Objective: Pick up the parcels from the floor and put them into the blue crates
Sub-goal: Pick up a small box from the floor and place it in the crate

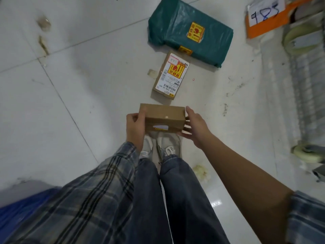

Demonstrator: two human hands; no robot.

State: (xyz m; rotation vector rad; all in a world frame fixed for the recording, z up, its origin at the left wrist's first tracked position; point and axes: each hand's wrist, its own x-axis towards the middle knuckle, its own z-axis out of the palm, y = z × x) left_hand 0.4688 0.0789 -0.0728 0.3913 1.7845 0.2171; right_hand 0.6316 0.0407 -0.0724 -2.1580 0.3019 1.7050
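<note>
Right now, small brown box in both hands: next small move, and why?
Probably swing the small brown box left and back toward the blue crate. The left hand grips one end, the right hand supports the other, and the box sits above the shoes, apparently clear of the floor, so the lift looks done.

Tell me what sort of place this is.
Probably a parcel sorting or courier depot. Labelled parcels lie on the tiled floor: a green-wrapped parcel and a labelled cardboard box. An orange card bears a handwritten number, and both hands hold a small brown box.
</note>
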